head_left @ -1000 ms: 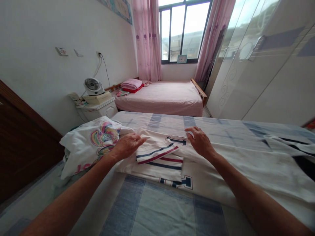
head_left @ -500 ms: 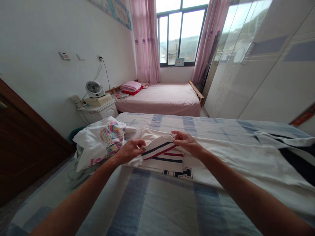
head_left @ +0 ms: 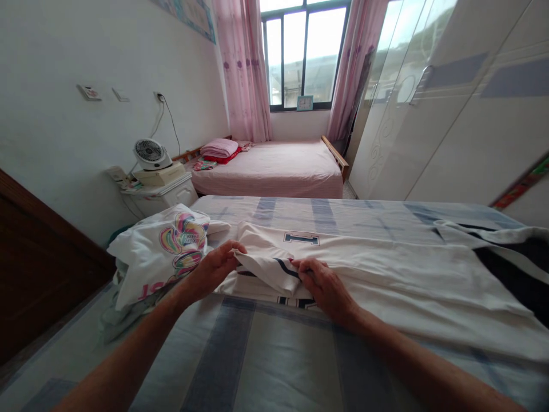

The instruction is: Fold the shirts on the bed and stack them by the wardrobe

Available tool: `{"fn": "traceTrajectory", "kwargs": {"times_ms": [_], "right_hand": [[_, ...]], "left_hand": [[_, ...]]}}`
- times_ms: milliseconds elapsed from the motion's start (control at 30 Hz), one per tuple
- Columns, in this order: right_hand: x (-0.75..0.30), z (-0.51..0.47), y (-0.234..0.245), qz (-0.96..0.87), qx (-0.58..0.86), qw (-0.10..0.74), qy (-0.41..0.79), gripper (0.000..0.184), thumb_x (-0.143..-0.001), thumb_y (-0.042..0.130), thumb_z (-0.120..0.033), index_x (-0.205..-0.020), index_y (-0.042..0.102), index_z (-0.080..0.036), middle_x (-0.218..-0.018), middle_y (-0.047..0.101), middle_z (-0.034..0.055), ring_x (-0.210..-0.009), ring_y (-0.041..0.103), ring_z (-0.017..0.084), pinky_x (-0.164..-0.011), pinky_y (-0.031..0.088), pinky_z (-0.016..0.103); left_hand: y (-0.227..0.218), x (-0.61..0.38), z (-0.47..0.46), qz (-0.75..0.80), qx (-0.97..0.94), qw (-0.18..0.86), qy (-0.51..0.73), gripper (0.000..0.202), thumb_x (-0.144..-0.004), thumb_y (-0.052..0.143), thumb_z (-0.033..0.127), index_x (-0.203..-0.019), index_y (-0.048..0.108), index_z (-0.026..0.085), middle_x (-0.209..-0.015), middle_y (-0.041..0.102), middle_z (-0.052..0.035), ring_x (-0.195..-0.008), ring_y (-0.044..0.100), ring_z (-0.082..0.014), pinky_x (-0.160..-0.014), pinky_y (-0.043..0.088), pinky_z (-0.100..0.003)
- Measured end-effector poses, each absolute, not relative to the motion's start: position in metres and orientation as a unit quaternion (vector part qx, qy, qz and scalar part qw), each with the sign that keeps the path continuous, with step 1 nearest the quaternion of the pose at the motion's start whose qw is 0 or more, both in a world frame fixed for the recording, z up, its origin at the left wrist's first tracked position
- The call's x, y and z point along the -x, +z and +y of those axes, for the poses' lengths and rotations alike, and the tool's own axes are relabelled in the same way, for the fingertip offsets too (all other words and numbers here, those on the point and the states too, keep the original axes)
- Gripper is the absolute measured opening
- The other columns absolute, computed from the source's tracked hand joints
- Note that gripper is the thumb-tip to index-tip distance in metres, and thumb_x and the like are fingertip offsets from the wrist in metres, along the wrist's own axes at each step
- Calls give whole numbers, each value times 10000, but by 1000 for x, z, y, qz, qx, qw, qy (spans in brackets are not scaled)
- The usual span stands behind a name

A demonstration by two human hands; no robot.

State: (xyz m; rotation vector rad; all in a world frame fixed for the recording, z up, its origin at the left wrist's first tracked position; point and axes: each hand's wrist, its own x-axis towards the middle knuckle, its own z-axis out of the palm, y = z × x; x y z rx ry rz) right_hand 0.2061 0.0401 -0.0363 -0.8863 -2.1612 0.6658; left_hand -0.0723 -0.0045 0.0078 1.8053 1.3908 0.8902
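Note:
A long white garment (head_left: 386,269) with dark block lettering lies stretched across the bed in front of me. Its sleeve, with navy and red stripes, is folded over on the body of the garment. My left hand (head_left: 219,264) pinches the sleeve's left edge between thumb and fingers. At the sleeve's right edge, my right hand (head_left: 323,285) is closed on the cloth, its fingertips partly hidden by the hand. Left of my left hand, a white T-shirt (head_left: 148,249) with a colourful print lies crumpled on top of greyish cloth.
The near bed has a blue-and-white striped sheet (head_left: 261,355). A black-and-white garment part (head_left: 506,260) lies at far right. Behind stand a pink bed (head_left: 278,166), a bedside cabinet (head_left: 175,191) with a fan (head_left: 151,153), and a white wardrobe (head_left: 441,131).
Both hands have brought the striped sleeve edge down toward me, so a letter on the garment behind now shows. The right hand is lower, and the view has turned slightly right.

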Motion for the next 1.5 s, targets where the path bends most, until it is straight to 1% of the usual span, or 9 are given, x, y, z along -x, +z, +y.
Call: {"fn": "traceTrajectory", "kwargs": {"times_ms": [100, 300, 467, 600, 700, 1033, 1200, 1333, 1500], "right_hand": [[-211, 39, -34, -850, 332, 318, 257, 225, -861, 464, -175, -1071, 519, -234, -1201, 626, 46, -1133, 540, 178, -955, 402, 368], [-217, 39, -34, -929, 234, 229, 170, 618, -741, 693, -372, -1291, 465, -209, -1401, 467, 101, -1323, 361, 238, -1084, 254, 436], [-211, 43, -35, -910, 287, 242, 174, 364, -827, 615, -391, -1153, 571, -235, -1319, 549, 64, -1259, 441, 212, -1037, 317, 402], [-207, 45, -36, -889, 327, 259, 189, 532, -798, 643, -417, -1269, 497, -218, -1328, 537, 82, -1235, 463, 211, -1025, 346, 384], [-208, 47, -39, -886, 342, 257, 179, 725, -728, 712, -405, -1356, 413, -202, -1372, 489, 100, -1243, 450, 233, -1026, 356, 396], [-205, 54, -42, -879, 318, 300, 189, 114, -869, 523, -216, -902, 631, -230, -1159, 638, 31, -1078, 565, 186, -931, 395, 348], [-204, 58, -35, -743, 457, 378, 310, 271, -918, 404, -388, -865, 602, -210, -797, 666, 10, -749, 604, 160, -694, 446, 274], [-204, 60, -36, -691, 488, 412, 339, 289, -897, 411, -405, -1013, 564, -189, -843, 682, 26, -773, 620, 171, -731, 459, 293], [-203, 60, -41, -726, 466, 405, 303, 613, -805, 546, -298, -1386, 367, -226, -954, 686, 17, -835, 644, 178, -793, 478, 320]], "left_hand": [[3, 71, -1, 528, -725, 329, 295, 330, -814, 578, 342, -1108, 556, 193, -961, 645, -47, -833, 599, -161, -736, 470, -252], [-2, 71, 0, 522, -767, 275, 252, 169, -801, 550, 287, -836, 678, 181, -1232, 603, -105, -1138, 549, -244, -983, 402, -329], [10, 61, 18, 541, -733, 292, 292, 248, -825, 488, 366, -859, 618, 158, -896, 684, -58, -873, 626, -203, -775, 486, -285], [-2, 48, 45, 612, -637, 315, 347, 389, -836, 410, 518, -765, 548, 162, -649, 586, 1, -578, 555, -146, -506, 446, -234], [-17, 44, 58, 615, -595, 330, 399, 455, -817, 416, 587, -758, 553, 157, -651, 595, -4, -611, 565, -153, -552, 468, -244], [-11, 56, 53, 531, -670, 378, 354, 363, -796, 562, 479, -799, 644, 126, -697, 601, 8, -660, 525, -126, -623, 411, -221], [-13, 48, 58, 537, -611, 405, 417, 439, -830, 506, 541, -936, 629, 133, -782, 640, -22, -704, 570, -150, -633, 443, -240], [-10, 50, 57, 567, -599, 424, 375, 596, -786, 591, 506, -1245, 511, 134, -809, 653, -26, -731, 595, -163, -649, 448, -251], [-9, 54, 53, 486, -597, 516, 375, 965, -653, 730, 288, -1465, 225, 158, -840, 657, -10, -746, 603, -145, -690, 441, -246]]}}
